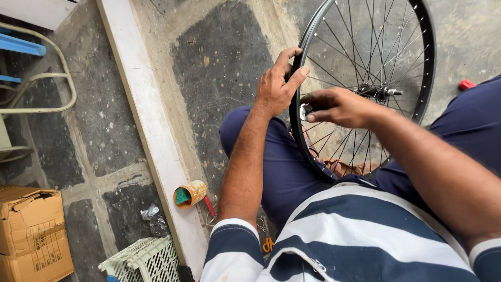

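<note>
Box: cardboard box [31, 232] is sitting at the far left bottom corner on the stone floor [219, 68], with its top flaps partly opening.
Frame: pale metal tube frame [49, 78] is curving at the upper left, beside a blue bar [21, 45].
Crate: white plastic crate [143, 259] is lying at the bottom edge, right of the box, and a small crumpled wrapper [153, 218] is lying just above it.
Plank: long white plank [151, 130] is running from the top down to the bottom, between the crate and the person's leg.
Can: small tin can [190, 194] is lying on its side on the plank, and its open mouth is looking to the left.
Left hand: left hand [278, 86] is gripping the rim of the wheel [429, 78] at its left side; the fingers are curling over the rim and the thumb is pressing on the outside.
Wheel: black bicycle wheel with thin spokes is standing upright between the person's knees, near the top right, without a tyre.
Right hand: right hand [339, 106] is reaching between the spokes, just beside the left hand, and it is pinching a small white piece [304, 110] close to the rim.
Red thing: small red object [466, 84] is lying on the floor at the right of the wheel.
</note>
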